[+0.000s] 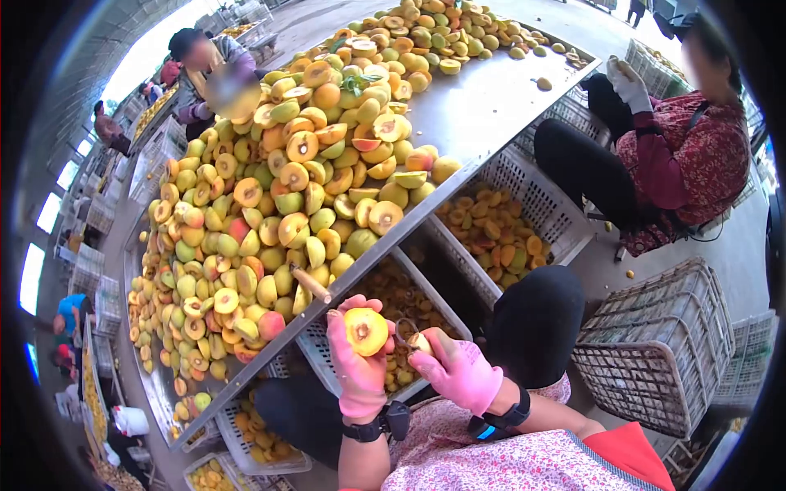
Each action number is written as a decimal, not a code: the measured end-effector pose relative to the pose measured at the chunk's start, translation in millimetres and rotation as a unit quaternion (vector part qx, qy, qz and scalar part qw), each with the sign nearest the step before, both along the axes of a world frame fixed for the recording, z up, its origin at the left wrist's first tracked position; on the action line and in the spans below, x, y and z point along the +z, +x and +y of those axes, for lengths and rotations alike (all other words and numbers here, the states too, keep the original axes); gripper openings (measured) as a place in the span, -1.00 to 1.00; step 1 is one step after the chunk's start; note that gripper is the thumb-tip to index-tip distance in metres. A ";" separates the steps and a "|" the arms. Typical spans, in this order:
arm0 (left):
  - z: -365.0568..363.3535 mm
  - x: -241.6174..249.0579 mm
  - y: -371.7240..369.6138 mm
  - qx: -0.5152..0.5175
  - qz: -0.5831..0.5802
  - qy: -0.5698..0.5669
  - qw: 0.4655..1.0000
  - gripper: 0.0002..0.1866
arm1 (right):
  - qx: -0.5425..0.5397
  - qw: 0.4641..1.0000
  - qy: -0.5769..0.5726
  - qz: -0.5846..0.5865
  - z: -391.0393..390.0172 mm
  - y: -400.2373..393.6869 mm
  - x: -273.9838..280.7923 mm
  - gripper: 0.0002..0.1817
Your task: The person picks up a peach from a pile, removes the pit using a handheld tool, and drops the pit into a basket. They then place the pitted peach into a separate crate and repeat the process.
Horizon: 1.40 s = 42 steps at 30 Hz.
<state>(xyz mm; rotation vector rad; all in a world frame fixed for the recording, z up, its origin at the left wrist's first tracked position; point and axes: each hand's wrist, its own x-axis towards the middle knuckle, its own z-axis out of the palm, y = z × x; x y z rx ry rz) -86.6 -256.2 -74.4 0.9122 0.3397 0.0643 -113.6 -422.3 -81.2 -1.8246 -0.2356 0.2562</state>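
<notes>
My left hand (358, 372), in a pink glove, is closed around a halved yellow peach (366, 331), its cut face turned up toward me. Just right of it, my right hand (463, 372), gloved in pink too, grips a small tool with a curved metal loop (406, 331). Something brown, perhaps a peach pit, shows by its fingertips; I cannot make it out clearly. Both hands are over the crates below the near edge of the metal table (483, 98). Halved peaches (303, 147) are heaped on that table. A wooden handle (311, 284) sticks out of the heap beside my left hand.
Under the table edge stand a crate of peach halves (495, 233) and a crate (446, 315) below my hands. An upright lattice crate (655, 352) is at my right. One co-worker (684, 155) sits at right, another (205, 65) at the far left side.
</notes>
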 end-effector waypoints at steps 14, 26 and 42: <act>-22.8 -13.5 -7.9 0.075 -0.038 0.151 0.985 -0.57 | 0.098 0.988 -0.119 0.011 15.4 13.4 13.6 -0.57; -19.1 -25.7 -12.4 0.094 -0.011 0.183 0.979 -0.52 | 0.212 0.964 0.015 0.158 11.4 22.3 -4.5 -0.47; 9.7 -21.9 -3.0 0.063 -0.056 0.202 0.976 -0.14 | 0.408 0.640 0.450 0.470 -5.4 21.4 -49.2 -0.55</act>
